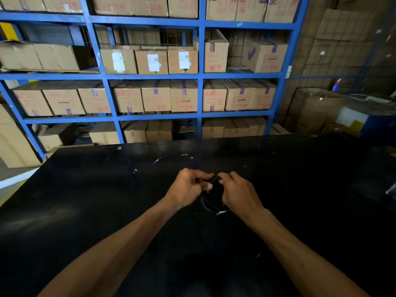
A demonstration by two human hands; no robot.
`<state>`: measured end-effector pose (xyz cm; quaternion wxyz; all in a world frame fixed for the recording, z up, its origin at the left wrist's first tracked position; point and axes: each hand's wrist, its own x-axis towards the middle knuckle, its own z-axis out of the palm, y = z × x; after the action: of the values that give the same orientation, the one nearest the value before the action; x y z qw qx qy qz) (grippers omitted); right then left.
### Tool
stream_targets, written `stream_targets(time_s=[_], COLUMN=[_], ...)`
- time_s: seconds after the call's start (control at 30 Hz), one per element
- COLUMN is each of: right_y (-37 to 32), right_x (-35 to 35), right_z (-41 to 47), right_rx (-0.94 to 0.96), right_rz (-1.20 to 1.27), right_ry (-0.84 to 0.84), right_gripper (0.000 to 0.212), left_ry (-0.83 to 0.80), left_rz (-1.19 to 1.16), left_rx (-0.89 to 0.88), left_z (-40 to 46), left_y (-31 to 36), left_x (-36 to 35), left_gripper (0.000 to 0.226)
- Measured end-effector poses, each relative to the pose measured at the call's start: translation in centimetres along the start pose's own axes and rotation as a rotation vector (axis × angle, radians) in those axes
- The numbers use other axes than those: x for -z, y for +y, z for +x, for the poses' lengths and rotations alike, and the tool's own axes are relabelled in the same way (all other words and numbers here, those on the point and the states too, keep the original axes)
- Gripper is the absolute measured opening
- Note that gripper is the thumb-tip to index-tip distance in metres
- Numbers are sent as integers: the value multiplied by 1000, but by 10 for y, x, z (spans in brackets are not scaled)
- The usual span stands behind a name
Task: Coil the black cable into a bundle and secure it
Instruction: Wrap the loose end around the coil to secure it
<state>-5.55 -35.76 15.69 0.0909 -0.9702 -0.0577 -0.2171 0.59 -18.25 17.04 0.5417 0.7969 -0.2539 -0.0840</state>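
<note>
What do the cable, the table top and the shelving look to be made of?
Cable: black, likely rubber or plastic sheathed; thin glossy glints along its loops. Table: black, matte, scuffed and speckled; the material itself is unclear. Shelving: blue painted metal by its look, thin straight posts and beams carrying cardboard boxes.

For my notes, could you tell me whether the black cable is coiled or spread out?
Coiled: the black cable loops between both hands on the black table.

We see a black surface (90,211), scuffed and flecked with pale specks beyond our fingers (209,186). The cable (211,203) coil lies on it just beneath them.
</note>
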Motion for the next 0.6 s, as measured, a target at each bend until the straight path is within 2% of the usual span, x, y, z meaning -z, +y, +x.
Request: stream_targets(time_s=[0.1, 0.17, 0.27, 0.4, 0.5, 0.6], right_y=[-9, -10, 1, 2, 5, 12], right_x=[4, 10, 13, 3, -11, -27], right_z=[1, 5, 6, 4, -1, -8], right_rx=[-48, -72, -227, -591, -664, -671], right_rz=[-40, 82, 536, 1045, 1051, 946], right_ry=[-113, -205, -271, -209, -130, -65], right_gripper=[41, 28, 19, 23, 21, 20], left_ry=[-11, 27, 68, 8, -58, -106], left_rz=[4, -57, -166, -425, -656, -631], left_rx=[13, 36, 80, 162, 341, 409], left_z=[-1, -1, -3, -3, 1, 9], left_y=[-5, -11, -17, -20, -19, -25], left_x=[2, 4, 5, 0, -10, -23], left_gripper=[30, 26, 23, 16, 19, 29])
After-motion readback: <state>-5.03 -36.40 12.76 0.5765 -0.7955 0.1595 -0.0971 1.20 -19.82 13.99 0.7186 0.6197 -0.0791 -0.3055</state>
